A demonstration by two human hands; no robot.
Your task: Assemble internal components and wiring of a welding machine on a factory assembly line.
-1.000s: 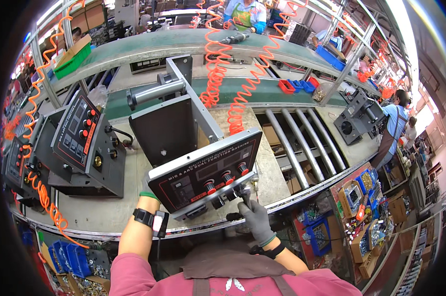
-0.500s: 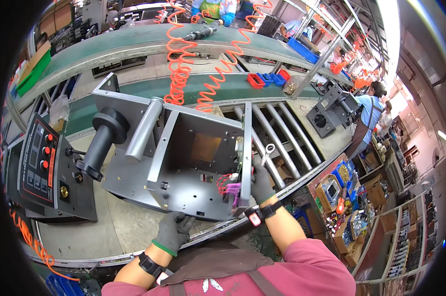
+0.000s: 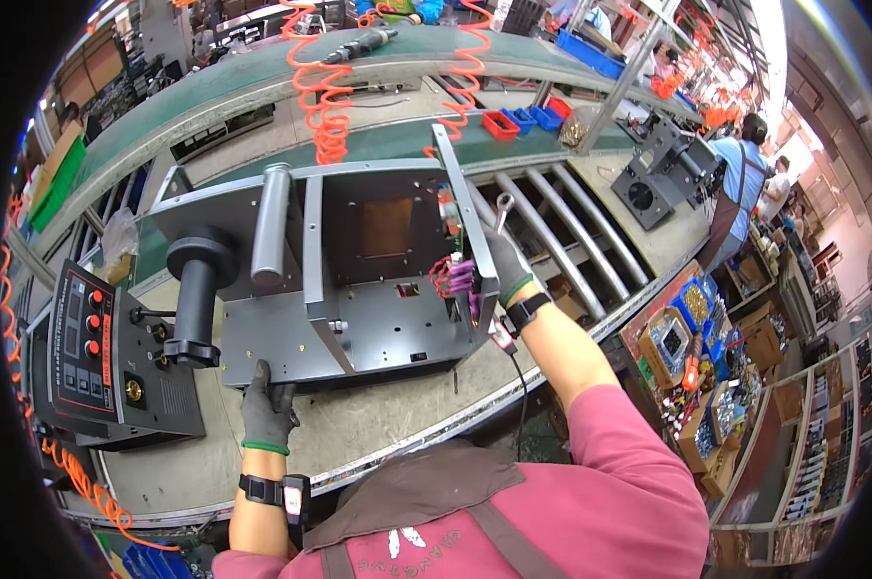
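Note:
A grey open metal housing (image 3: 378,362) lies on the bench before me, with an upright divider, a tube handle (image 3: 273,224) and a black spool holder (image 3: 198,289). My left hand (image 3: 268,410), in a dark glove, is at its near left edge, one finger laid over the base plate and the others bent at the rim. Outside the right side panel, my gloved right hand (image 3: 506,262) holds a shiny ring-ended tool, seemingly a wrench (image 3: 504,205). The panel hides part of its fingers. Red and purple wires (image 3: 460,280) sit inside that panel.
A black control panel unit (image 3: 98,357) with red knobs stands at left. Metal rollers (image 3: 561,232) lie at right, beyond which a person (image 3: 742,188) stands by a similar machine (image 3: 660,183). Coiled orange hoses (image 3: 328,125) hang behind the housing. A parts bench (image 3: 692,376) is at right.
The housing has turned so its near edge runs more level across my view. My left hand has moved left along that edge; my right hand has moved farther from me with the tool.

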